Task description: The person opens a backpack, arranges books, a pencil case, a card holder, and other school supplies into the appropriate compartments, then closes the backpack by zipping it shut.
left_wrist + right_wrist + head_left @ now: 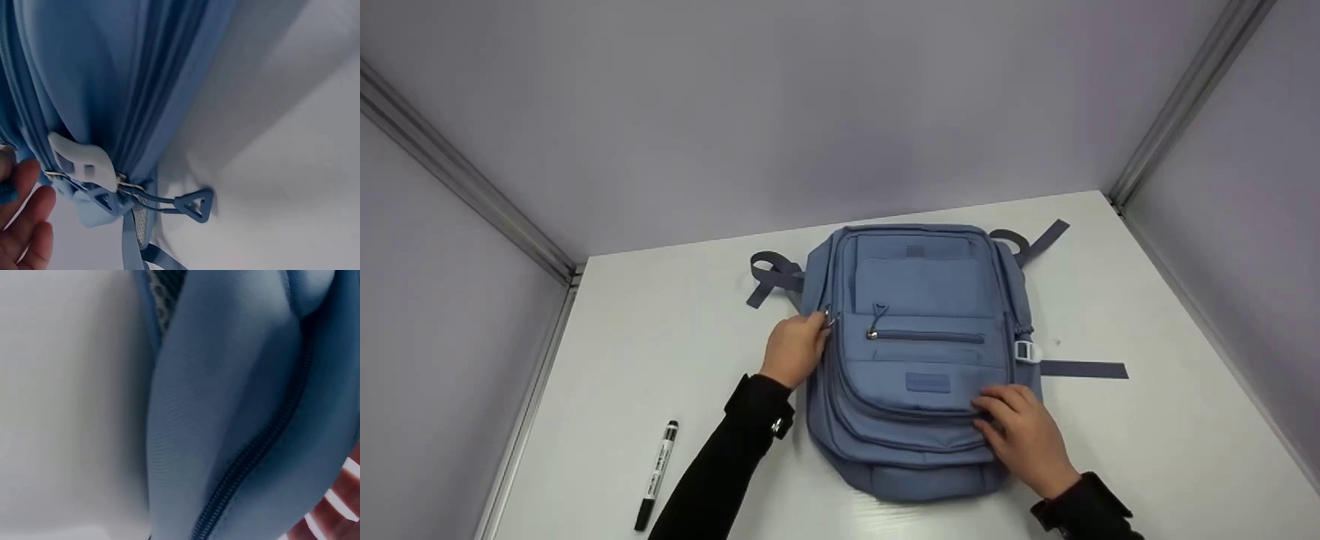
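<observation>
A blue backpack (922,289) lies front side up on the white table. My left hand (795,349) is at its left side and pinches a blue zipper pull (8,193) between thumb and finger. Close by in the left wrist view, two more zipper pulls hang, one a triangular loop (198,206), beside a white buckle (84,162). My right hand (1024,435) rests its spread fingers on the lower right of the front pocket. In the right wrist view those fingers (343,492) lie against the fabric, near a dark zipper (253,453).
A black and white marker (658,474) lies left of the left forearm. Loose straps (1084,369) reach out from both sides of the backpack. A second white buckle (1027,352) sits on its right side. Grey panels (810,112) rise behind and at both sides.
</observation>
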